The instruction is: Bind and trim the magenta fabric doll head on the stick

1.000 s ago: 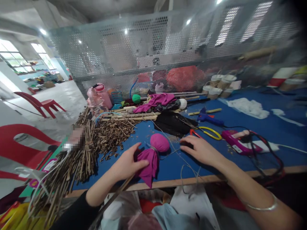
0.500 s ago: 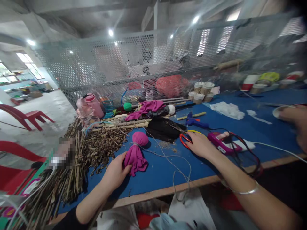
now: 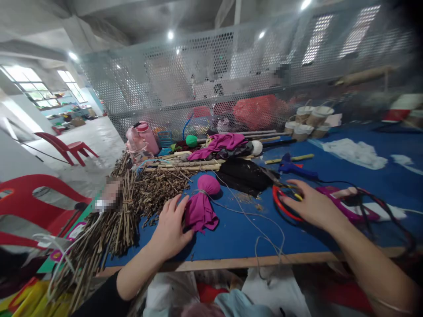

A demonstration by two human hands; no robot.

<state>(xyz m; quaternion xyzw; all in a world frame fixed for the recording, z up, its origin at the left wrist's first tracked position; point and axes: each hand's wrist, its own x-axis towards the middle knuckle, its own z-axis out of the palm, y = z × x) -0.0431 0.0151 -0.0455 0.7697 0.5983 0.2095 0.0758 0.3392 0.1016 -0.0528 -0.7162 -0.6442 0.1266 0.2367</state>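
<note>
A magenta cloth bundle (image 3: pixel 201 207) with a round tied head lies on the blue table (image 3: pixel 238 237). My left hand (image 3: pixel 172 224) rests beside its skirt, fingers loosely spread and touching the cloth. A thin string (image 3: pixel 254 224) runs from the bundle's neck toward the table's front edge. My right hand (image 3: pixel 312 204) lies flat over red- and yellow-handled scissors (image 3: pixel 280 200), fingers stretched out on them.
Dry twigs and stalks (image 3: pixel 132 198) are piled at the left. Behind lie a black cloth (image 3: pixel 244 174), bamboo sticks (image 3: pixel 185 165), a pink bottle (image 3: pixel 147 136), a blue glue gun (image 3: pixel 294 167), paper cups (image 3: pixel 306 121), white stuffing (image 3: pixel 353 152), and a mesh fence (image 3: pixel 231 66). Red chairs (image 3: pixel 29 198) stand left.
My right hand has moved right from the thread area onto the scissors. My left hand has let the bundle's skirt down and now rests beside it.
</note>
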